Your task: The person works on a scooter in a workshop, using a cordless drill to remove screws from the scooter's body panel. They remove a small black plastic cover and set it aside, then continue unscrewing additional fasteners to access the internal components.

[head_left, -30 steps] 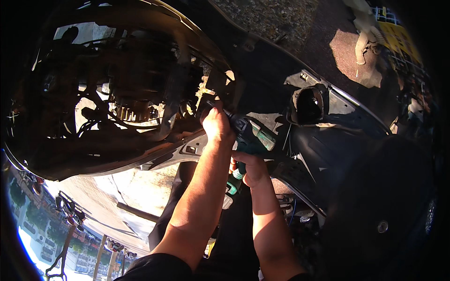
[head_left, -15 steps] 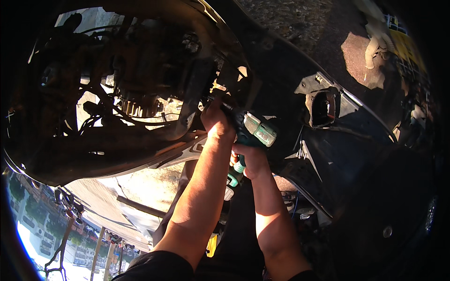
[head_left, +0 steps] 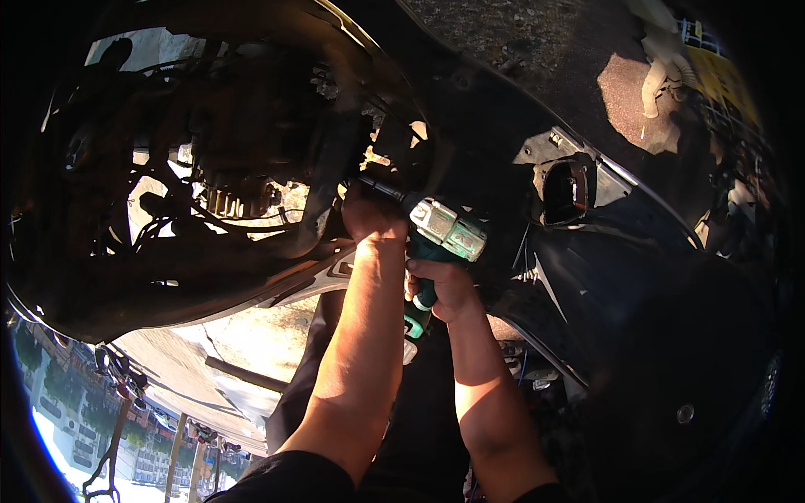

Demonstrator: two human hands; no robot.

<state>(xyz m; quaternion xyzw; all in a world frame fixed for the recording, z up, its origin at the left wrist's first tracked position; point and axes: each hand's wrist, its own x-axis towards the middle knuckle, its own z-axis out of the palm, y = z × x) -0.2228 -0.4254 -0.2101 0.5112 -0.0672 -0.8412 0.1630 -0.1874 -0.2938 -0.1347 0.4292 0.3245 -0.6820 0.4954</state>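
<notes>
My right hand [head_left: 444, 287] is closed round the grip of a green and silver cordless impact wrench [head_left: 449, 230]. A dark socket extension [head_left: 381, 186] sticks out from the wrench's nose toward the upper left, into the vehicle's front structure. Just below that extension, my left hand [head_left: 373, 220] is at the front of the wrench. Its fingers lie in deep shadow, so their grip cannot be made out. The extension's far tip meets dark parts beside a bright gap, and what it touches is hidden.
Left of my hands is a dark engine bay with hoses [head_left: 180, 205]. A curved body panel edge [head_left: 289, 281] runs below it. On the right are a dark panel and a square opening [head_left: 566, 193]. A corrugated pale hose [head_left: 658, 75] lies at the upper right.
The wrench and both hands have shifted slightly left in the picture, as has the whole scene. More of the extension shows, and my left hand sits lower against it, deeper in shadow.
</notes>
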